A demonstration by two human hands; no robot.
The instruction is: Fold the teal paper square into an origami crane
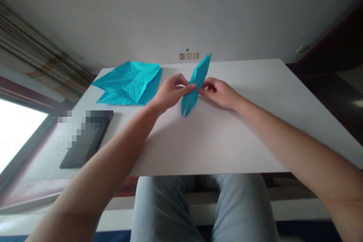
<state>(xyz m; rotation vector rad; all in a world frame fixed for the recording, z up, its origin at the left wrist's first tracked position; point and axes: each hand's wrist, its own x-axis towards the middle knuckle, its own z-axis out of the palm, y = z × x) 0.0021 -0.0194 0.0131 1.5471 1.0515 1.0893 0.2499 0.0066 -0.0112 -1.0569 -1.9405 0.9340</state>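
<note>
A narrow, pointed piece of folded blue paper point(198, 79) is held tilted above the white table point(227, 136), its lower tip near the tabletop. My left hand point(170, 92) pinches its middle from the left with thumb and fingers closed on it. From the right, my right hand point(219, 91) pinches the same middle part, fingertips pressed to the paper. The two hands almost meet at the fold.
Creased sheets of blue paper point(130, 82) lie flat at the table's far left. A dark flat tablet-like object point(87, 140) rests near the left front edge. A wall with a socket strip point(188, 56) stands behind the table. My knees show below the front edge.
</note>
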